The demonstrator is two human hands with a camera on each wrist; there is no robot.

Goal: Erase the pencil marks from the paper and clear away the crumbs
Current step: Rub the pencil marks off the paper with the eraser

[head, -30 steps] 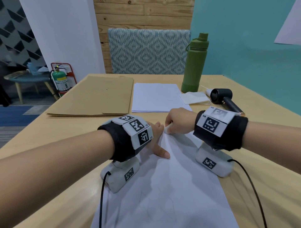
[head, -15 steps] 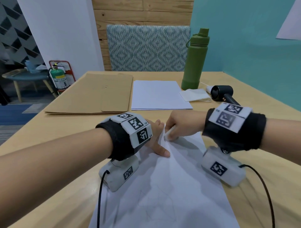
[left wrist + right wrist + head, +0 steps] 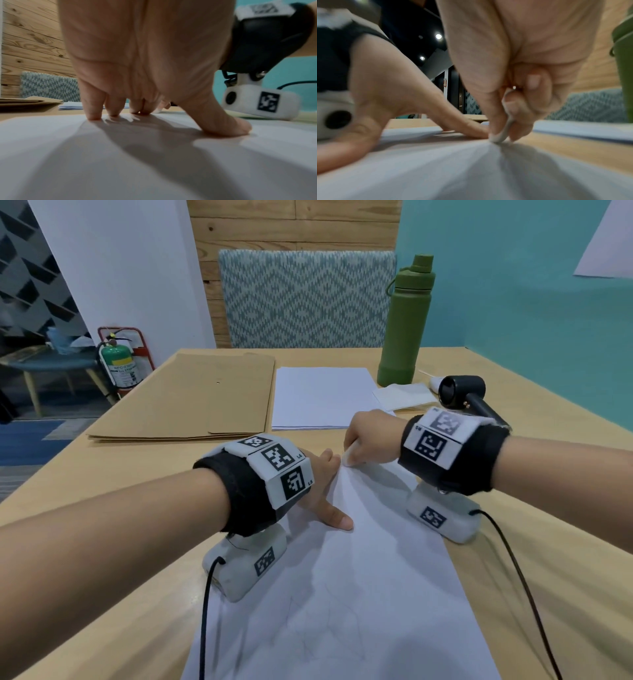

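A white sheet of paper [image 3: 359, 577] with faint pencil lines near its lower part lies on the wooden table [image 3: 102, 491]. My left hand [image 3: 322, 487] presses flat on the sheet's upper left, fingers [image 3: 92, 108] spread and thumb [image 3: 228, 125] out. My right hand [image 3: 363, 436] pinches a small white eraser [image 3: 350, 460] between thumb and fingers, its tip touching the paper's far edge. In the right wrist view the eraser [image 3: 500, 134] meets the sheet [image 3: 471, 169] right beside the left hand's fingertips.
Beyond the hands lie a stack of white paper [image 3: 322, 398], brown folders [image 3: 198, 398], a folded tissue [image 3: 404, 397], a tall green bottle [image 3: 407, 320] and a black hand-held blower [image 3: 466, 397]. A patterned chair back [image 3: 305, 299] stands behind the table.
My right hand with the eraser has slid back and forth over the paper's far edge, ending slightly farther away. The left hand has stayed pressed on the sheet.
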